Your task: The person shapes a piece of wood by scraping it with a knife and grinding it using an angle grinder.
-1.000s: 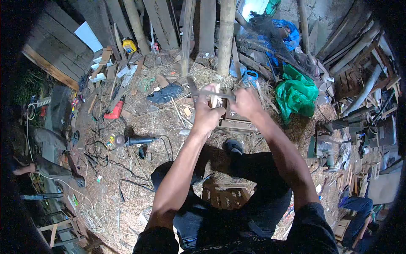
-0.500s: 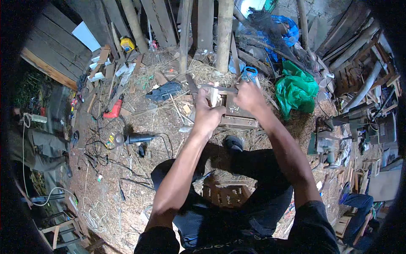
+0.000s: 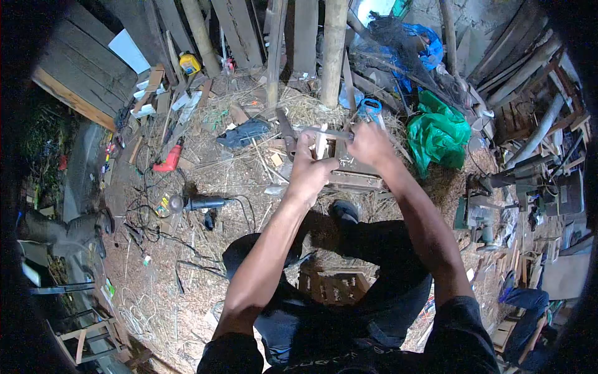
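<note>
My left hand (image 3: 309, 171) is wrapped round a small pale piece of wood (image 3: 321, 144), which stands near the left end of a low wooden block (image 3: 355, 177). My right hand (image 3: 369, 147) is closed round the handle end of a long flat metal blade (image 3: 333, 133). The blade lies across the top of the pale wood and reaches toward my left hand's fingers. Just left of that hand a dark, worn tool or bar (image 3: 286, 129) leans at a slant. Fine detail at the fingertips is too small to tell.
On the ground to the left are a red drill (image 3: 169, 158) and an angle grinder (image 3: 202, 204) with tangled cords. A green plastic sheet (image 3: 438, 132) lies at the right. Posts (image 3: 332, 56) stand ahead. Other people's legs show at far left (image 3: 78, 229) and lower right (image 3: 528, 300).
The blade and my right hand have shifted slightly, while my left hand keeps its hold on the pale wood. At the far left, the other person's legs have changed position.
</note>
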Demonstrator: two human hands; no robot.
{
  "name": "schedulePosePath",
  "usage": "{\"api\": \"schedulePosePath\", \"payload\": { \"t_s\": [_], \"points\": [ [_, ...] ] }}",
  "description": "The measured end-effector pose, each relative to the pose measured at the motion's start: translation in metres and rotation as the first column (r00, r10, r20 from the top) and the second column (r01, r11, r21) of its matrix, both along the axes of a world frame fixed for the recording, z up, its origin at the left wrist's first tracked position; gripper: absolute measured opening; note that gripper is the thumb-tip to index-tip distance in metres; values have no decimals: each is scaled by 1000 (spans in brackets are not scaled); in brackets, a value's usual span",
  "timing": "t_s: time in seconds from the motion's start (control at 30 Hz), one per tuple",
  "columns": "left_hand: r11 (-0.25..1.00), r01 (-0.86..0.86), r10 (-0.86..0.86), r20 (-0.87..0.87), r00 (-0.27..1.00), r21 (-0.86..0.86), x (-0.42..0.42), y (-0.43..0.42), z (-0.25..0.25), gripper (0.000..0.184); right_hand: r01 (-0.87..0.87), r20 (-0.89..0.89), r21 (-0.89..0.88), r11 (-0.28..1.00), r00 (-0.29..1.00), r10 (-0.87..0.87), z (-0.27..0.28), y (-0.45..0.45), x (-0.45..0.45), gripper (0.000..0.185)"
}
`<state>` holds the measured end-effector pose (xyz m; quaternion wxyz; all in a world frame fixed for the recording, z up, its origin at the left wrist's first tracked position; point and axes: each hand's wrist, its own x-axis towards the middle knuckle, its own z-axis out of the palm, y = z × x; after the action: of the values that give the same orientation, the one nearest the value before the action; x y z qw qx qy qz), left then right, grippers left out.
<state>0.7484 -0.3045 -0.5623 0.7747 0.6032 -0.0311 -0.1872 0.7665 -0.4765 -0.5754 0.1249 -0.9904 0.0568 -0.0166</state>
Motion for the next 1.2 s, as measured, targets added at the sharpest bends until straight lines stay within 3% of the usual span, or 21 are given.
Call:
{"api": "schedulePosePath", "payload": {
  "t_s": [0.1,0.23,0.27,0.33,0.53,0.67,0.7,0.8,0.93,1.03,1.13,1.2],
  "points": [
    [997,-40,32,129,991,61,9,5,-2,69,-104,-49,100,990,993,110,-4,5,1,26],
    [982,-115,43,416,908,148,15,3,-3,69,-97,-57,128,987,993,105,13,25,-7,26],
    [995,7,-24,178,984,95,11,5,-2,68,-65,-46,126,990,996,72,12,21,-6,26],
    [996,-5,-10,178,984,86,-2,1,0,67,17,-26,35,999,1000,-16,16,10,-5,27],
    [999,42,-41,75,996,-7,9,3,12,65,-69,71,185,980,996,57,-12,-7,5,33],
    [999,-7,6,16,1000,36,31,22,18,45,-123,346,402,907,938,-26,-21,-13,7,42],
    [997,9,-8,18,1000,-79,36,25,20,41,-104,341,405,908,939,-44,-19,-14,8,43],
    [985,-85,98,79,992,-151,32,25,23,43,-67,329,381,922,942,-67,-11,-13,7,43],
    [988,-74,92,130,987,-134,30,28,26,49,-62,177,299,952,984,8,5,2,-5,30],
    [996,-88,90,185,979,-18,26,29,29,42,-131,175,369,920,982,70,21,20,-13,26],
    [993,-108,115,186,976,-47,16,21,35,37,-129,148,352,927,986,80,23,29,-15,24],
    [993,-120,121,283,952,-22,14,15,25,36,-160,175,317,935,979,108,25,33,-17,23]
  ]
}}
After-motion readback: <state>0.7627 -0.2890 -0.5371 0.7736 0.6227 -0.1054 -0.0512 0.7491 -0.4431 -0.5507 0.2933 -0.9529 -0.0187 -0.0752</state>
